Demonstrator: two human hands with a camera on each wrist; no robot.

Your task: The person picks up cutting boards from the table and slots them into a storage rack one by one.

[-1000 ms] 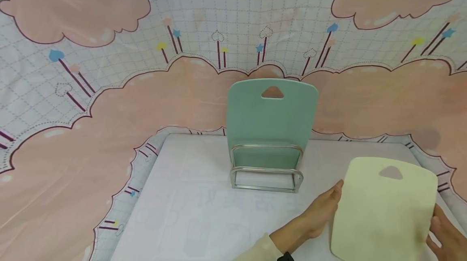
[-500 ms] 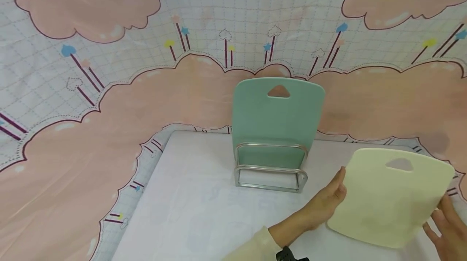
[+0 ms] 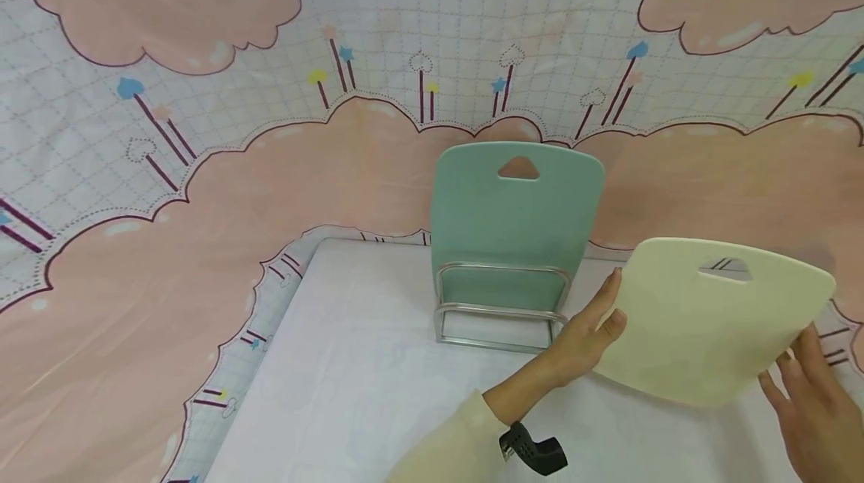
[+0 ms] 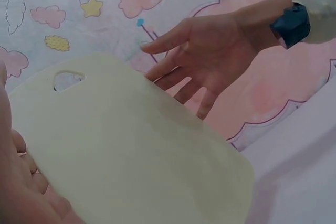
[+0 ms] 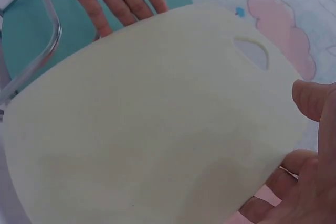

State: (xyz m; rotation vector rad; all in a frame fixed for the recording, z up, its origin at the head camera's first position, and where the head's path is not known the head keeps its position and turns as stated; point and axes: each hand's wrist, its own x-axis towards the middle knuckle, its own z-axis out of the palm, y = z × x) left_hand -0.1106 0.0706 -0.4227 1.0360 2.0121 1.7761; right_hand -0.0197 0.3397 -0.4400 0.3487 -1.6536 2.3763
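Observation:
A pale yellow cutting board [image 3: 702,325] with a handle slot is held tilted above the table, between both hands. My left hand [image 3: 580,340] supports its left edge with fairly straight fingers that pass behind it, the thumb beside the edge. At the opposite edge is my right hand [image 3: 817,400], its extended fingers touching the board. In the left wrist view the right hand's thumb [image 4: 168,40] stands off the board. Behind the left hand, a metal wire rack [image 3: 499,310] stands on the table with a green cutting board [image 3: 516,205] upright in its rear slot.
The white tabletop [image 3: 351,393] spreads in front of and left of the rack. A cloth with printed clouds [image 3: 324,175] hangs behind the table and continues down the left side. A dark strap [image 3: 533,449] sits at the left wrist.
Both hands have raised the yellow board, and it has tilted so that its face looks shorter. In the last half second it has also moved slightly left towards the rack.

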